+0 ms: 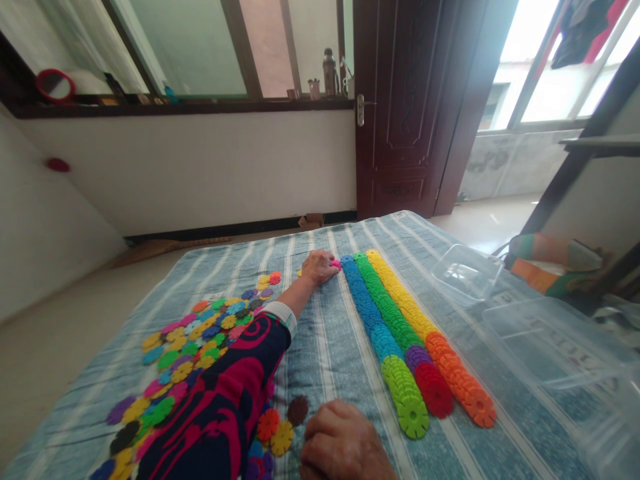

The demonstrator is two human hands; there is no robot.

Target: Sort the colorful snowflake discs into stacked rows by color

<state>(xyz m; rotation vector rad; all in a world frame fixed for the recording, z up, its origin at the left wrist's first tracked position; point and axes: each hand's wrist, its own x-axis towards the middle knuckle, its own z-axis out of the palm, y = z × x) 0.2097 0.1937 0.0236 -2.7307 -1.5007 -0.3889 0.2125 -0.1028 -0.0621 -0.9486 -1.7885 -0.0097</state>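
Note:
My left hand (pixel 319 267) reaches to the far part of the cloth, fingers closed on a pink flower-shaped plastic disc (pixel 335 265) beside the top of the blue row. My right hand (pixel 345 440) rests near the front with its fingers curled; whatever it may hold is hidden. Overlapping discs lie in three long rows: a blue row (pixel 361 293) ending in lime green (pixel 413 413), a green row (pixel 385 300) running through purple to red (pixel 435 393), and a yellow row (pixel 400 293) ending in orange (pixel 475 400). Loose mixed discs (pixel 200 333) spread around my left sleeve.
A striped blue cloth (pixel 325 347) covers the surface. At the right stand a clear plastic box (pixel 467 273) and a wide clear lid or tray (pixel 550 340). Beyond the far edge are a brown door (pixel 405 107) and a windowsill with a bottle (pixel 329 73).

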